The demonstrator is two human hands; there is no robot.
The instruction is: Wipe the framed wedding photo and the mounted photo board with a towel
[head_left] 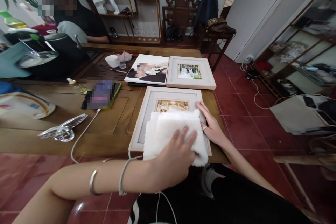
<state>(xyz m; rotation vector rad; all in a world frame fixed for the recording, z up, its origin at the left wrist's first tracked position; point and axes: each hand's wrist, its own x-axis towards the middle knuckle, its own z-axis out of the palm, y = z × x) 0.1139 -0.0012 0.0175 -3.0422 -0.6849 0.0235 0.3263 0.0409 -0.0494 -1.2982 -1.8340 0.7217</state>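
A white fluffy cloth (172, 131) is spread over the lower part of a pale wooden picture frame (139, 122) at the table's front edge. My left hand (178, 157) presses the cloth down from above, its fingers bent and gripping it. At the frame's right edge, my right hand (212, 126) holds the frame's side, fingers along the rim. Part of a sepia-toned picture (172, 104) shows above the cloth; the rest is covered. Behind lie a second pale frame with a photo (189, 71) and a black-and-white photo panel (149, 69), side by side.
On the wooden table (105, 122) to the left are a phone (101, 92) with a white cable, a clear-handled metal tool (63, 128), a dropper bottle (76, 85) and a white cup (112, 61). A person (78, 17) sits across the table. Red tiles (244, 129) lie right.
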